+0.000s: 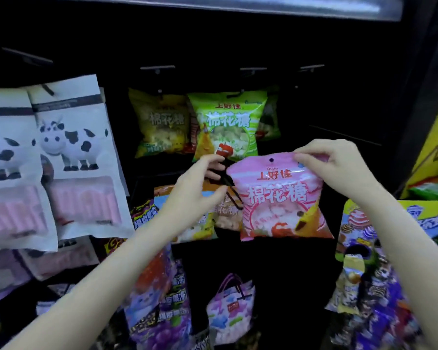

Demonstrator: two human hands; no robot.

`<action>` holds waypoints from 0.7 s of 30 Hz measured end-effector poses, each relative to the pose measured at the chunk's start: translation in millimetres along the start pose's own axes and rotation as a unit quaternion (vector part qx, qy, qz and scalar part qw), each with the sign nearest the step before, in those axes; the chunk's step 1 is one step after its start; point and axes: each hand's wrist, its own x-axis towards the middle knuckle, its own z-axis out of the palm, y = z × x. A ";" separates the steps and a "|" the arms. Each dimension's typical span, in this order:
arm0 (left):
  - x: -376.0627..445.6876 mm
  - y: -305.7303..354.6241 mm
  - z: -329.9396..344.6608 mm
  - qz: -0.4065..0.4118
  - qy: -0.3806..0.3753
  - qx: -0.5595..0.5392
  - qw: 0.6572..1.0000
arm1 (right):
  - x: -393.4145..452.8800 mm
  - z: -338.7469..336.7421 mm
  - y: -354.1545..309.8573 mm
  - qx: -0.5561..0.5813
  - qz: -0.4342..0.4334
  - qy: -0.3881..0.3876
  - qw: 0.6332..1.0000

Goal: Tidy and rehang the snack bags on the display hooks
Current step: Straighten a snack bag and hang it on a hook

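**Head view: pink marshmallow bag held up before the hooks**

My right hand (339,162) pinches the top edge of the pink marshmallow bag (281,198), thumb and fingers curled over the seal just right of its punched hang hole (271,160). The bag hangs upright from that grip, in front of the dark display panel and below the green marshmallow bag (228,125), which hangs on its hook beside a yellow marshmallow bag (159,122). My left hand (200,188) is at the pink bag's left edge, fingers loosely bent around a black display hook (229,184); whether they truly grip it I cannot tell. White cow-print bags (79,152) hang to the left. Bare hooks (253,69) jut out above.
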 end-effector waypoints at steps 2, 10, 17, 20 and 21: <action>13.4 -6.0 -9.8 -0.039 0.027 0.014 0.999 | 3.8 -5.5 -0.5 -0.019 0.017 0.044 0.999; 42.1 -2.8 -10.8 -0.149 0.005 -0.183 0.972 | 24.3 11.4 -4.6 0.032 0.044 0.074 0.996; -27.8 -16.2 -13.4 -0.156 0.016 -0.152 0.976 | 7.8 49.3 -6.1 0.123 0.000 -0.122 0.985; -52.8 -30.9 -26.7 -0.176 0.048 -0.104 0.978 | -7.0 93.6 -17.5 0.119 -0.053 -0.226 0.965; -58.0 -34.6 -30.6 -0.184 0.042 -0.094 0.978 | -11.7 109.8 -20.4 0.120 -0.061 -0.259 0.956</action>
